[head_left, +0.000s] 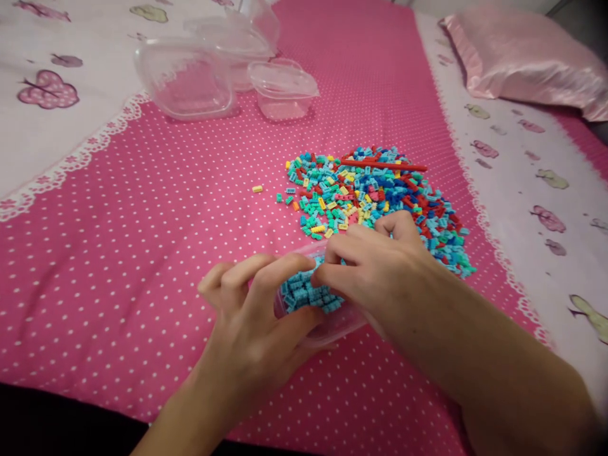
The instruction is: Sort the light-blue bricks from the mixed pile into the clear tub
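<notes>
A clear plastic container [349, 323] with light blue toy bricks [304, 291] in it rests on the pink polka-dot cloth, close to me. My left hand [251, 310] grips its left side, the thumb and fingers curled over the rim. Above the right part of the container is my right hand [375, 259], its fingers curled and the thumb near the index finger. Whatever its fingertips hold, if anything, is hidden. Just beyond lies a heap of small mixed bricks [332, 183] in blue, green, red and yellow, partly covered by the right hand.
A thin red stick [384, 165] lies across the heap. One yellow brick [257, 189] sits apart to the left. Farther back stand a large clear container [190, 114] and a smaller one [285, 106], with others behind. A shiny pink pillow [527, 57] is at the far right.
</notes>
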`<state>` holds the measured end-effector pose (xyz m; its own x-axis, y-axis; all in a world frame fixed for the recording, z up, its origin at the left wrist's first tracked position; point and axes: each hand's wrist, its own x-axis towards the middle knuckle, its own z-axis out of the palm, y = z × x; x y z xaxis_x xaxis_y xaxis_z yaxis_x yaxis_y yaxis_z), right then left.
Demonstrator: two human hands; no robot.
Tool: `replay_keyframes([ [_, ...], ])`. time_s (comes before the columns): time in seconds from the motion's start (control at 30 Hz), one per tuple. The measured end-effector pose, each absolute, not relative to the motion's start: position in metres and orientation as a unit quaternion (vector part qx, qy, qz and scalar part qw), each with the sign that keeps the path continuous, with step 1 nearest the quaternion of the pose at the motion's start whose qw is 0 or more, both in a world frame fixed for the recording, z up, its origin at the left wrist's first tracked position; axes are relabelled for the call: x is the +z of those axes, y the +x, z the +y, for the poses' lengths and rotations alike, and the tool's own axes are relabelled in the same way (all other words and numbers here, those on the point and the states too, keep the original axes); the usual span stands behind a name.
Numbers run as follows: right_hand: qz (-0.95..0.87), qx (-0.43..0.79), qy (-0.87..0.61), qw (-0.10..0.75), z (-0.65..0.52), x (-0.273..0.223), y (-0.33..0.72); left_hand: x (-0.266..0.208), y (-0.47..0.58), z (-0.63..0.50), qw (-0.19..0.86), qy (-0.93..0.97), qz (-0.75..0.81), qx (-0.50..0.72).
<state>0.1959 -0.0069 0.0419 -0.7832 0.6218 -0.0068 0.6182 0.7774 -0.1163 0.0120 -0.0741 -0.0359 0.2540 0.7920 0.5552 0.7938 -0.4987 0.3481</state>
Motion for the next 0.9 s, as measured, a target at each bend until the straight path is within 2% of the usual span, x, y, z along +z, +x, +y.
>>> replay_keyframes([
  [0.2,-0.945,0.023,-0.323,0.038,-0.0073,0.0367,0.1952,-0.0398,0.0148,-0.0702,0.043,-0.785,-0.483,-0.387],
  [0.37,-0.952,0.025,-0.3,0.057,-0.0075,0.0323,0.1961,-0.0421,0.015,-0.07,0.038,-0.787,-0.473,-0.394],
  [0.9,-0.948,0.019,-0.317,0.03,-0.01,0.0371,0.1929,-0.0428,0.0111,-0.0722,0.03,-0.785,-0.499,-0.365],
])
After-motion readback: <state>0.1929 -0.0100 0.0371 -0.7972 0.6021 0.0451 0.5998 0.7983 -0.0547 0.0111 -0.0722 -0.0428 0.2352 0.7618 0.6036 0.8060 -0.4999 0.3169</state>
